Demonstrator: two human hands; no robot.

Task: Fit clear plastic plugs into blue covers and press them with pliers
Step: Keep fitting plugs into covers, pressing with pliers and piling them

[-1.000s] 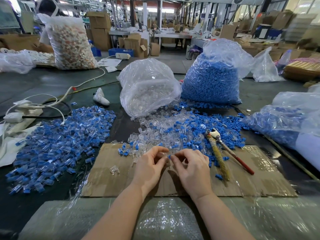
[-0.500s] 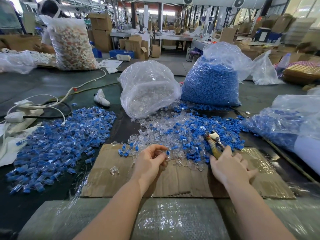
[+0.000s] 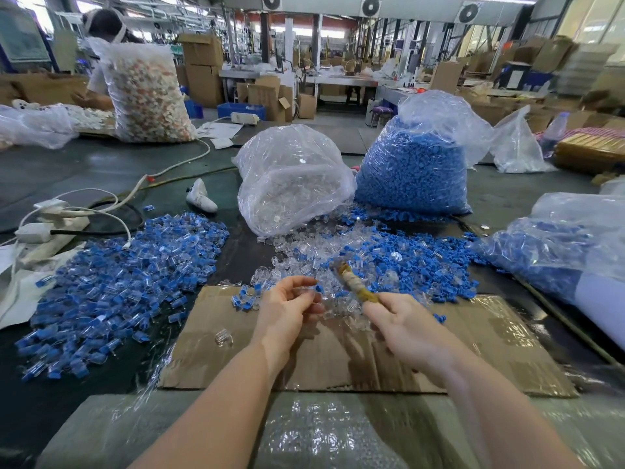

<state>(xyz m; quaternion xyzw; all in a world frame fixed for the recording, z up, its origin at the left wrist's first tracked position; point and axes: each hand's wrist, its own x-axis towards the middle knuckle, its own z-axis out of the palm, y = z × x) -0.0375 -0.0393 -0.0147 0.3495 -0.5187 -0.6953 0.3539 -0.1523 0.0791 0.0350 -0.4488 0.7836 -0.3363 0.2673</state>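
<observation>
— What is hard to make out here?

— The pliers (image 3: 355,282). They are blurred with motion, and only a handle wrapped in yellowish tape shows clearly; the head is a smear over the loose pile of clear plugs and blue covers (image 3: 382,258), so I cannot tell how the jaws stand. The right hand (image 3: 402,324) hides the lower end of the handles.

— Is that hand gripping them?

— Yes, its fingers are wrapped round the handles. The long axis of the tool runs from the hand up and to the left, with the head end pointing away from the person, toward the left hand's fingertips.

— And the left hand (image 3: 287,308)?

— It pinches a small assembled piece (image 3: 318,288) between thumb and fingers, above the cardboard sheet (image 3: 490,350). A blue end shows at the fingertips; the clear part is too faint to trace.

— What else lies around?

— A heap of fitted pieces (image 3: 121,279) lies to the left. Behind stand a bag of clear plugs (image 3: 291,181) and a bag of blue covers (image 3: 412,170). One clear plug (image 3: 224,337) lies alone on the cardboard.
</observation>
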